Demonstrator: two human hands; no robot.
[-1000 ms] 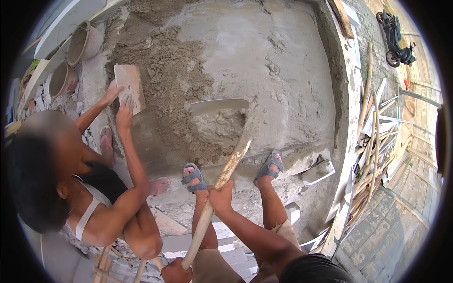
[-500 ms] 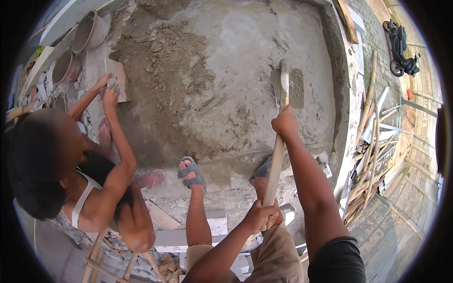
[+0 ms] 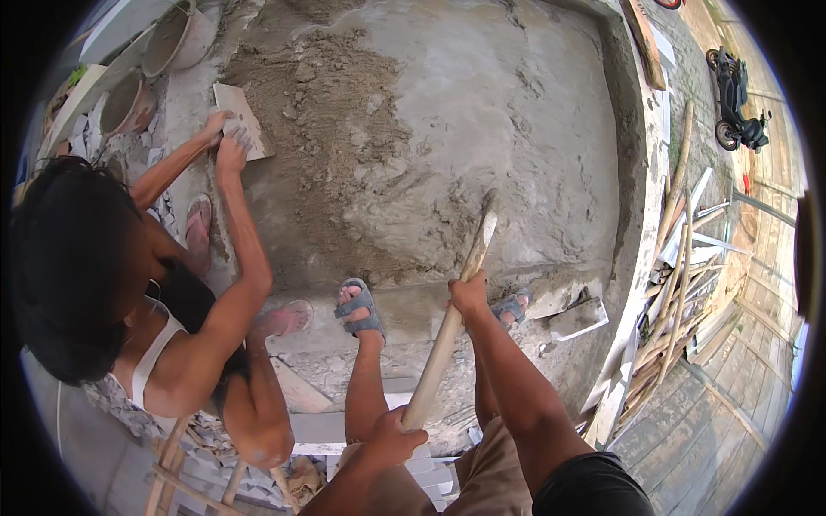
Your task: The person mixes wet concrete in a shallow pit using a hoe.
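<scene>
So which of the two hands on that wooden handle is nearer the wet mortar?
The right hand: it grips the wooden handle farther forward, whereas the left hand holds it back by the beige shorts.

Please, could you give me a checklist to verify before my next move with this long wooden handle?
1. Right grip closed on the wooden handle, higher up: ok.
2. Left grip closed near its lower end: ok.
3. Tool head visible at the far end: not ok.
4. Co-worker's hands apart from the handle: ok, holding a flat board.
5. Sandals on both feet: ok.
6. Firm footing: cannot tell.
</scene>
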